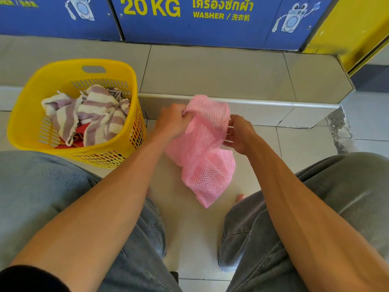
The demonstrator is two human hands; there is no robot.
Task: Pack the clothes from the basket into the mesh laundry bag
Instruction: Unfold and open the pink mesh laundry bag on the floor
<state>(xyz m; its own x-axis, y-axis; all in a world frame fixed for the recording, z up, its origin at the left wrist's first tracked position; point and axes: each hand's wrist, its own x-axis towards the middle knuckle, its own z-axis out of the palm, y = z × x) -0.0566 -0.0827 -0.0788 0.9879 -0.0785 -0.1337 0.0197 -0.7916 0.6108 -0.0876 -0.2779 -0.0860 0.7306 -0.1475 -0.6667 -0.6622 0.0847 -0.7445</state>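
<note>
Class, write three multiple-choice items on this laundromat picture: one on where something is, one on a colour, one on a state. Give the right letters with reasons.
1. Where does the yellow laundry basket stand?
A. On the floor by the person's left knee
B. On top of the washer
C. On the person's lap

2. What colour is the mesh laundry bag?
A. Green
B. Pink
C. Black

3. What state is the bag in?
A. Stuffed full and closed
B. Lying untouched inside the basket
C. Limp, held up in both hands

Answers:
1 A: the basket sits on the tiled floor, on the person's left side.
2 B: the netting is pink throughout.
3 C: the left hand and the right hand grip its upper end, it hangs slack, and the striped towel lies in the basket.
</note>
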